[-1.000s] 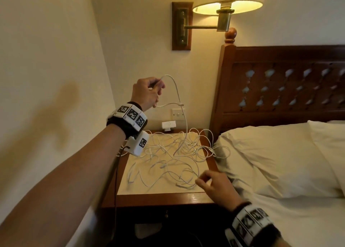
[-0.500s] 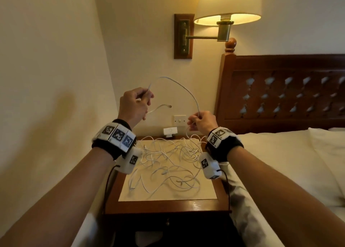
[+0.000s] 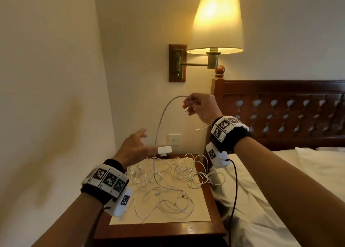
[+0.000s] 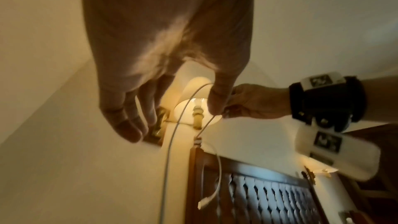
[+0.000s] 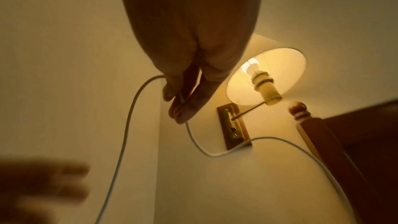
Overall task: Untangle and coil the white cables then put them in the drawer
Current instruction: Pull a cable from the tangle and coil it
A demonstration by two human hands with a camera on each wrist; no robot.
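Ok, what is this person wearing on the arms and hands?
Both forearms are bare, with no sleeves and no gloves. Each wrist carries a black band topped with white blocks printed with black-and-white square markers. A white camera housing hangs under each wrist, also marked, and a thin black cable trails from each.

left hand (image 4: 163,45): fingers loose, holding nothing | right hand (image 4: 256,101) at 3 o'clock: pinches white cable (image 4: 172,135) | cable end (image 4: 206,202) dangles toward 6 o'clock | lit lamp (image 4: 193,94) behind

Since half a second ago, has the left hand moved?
Yes. The left hand let go of the lifted cable and dropped, now level with the wall switch instead of above it.
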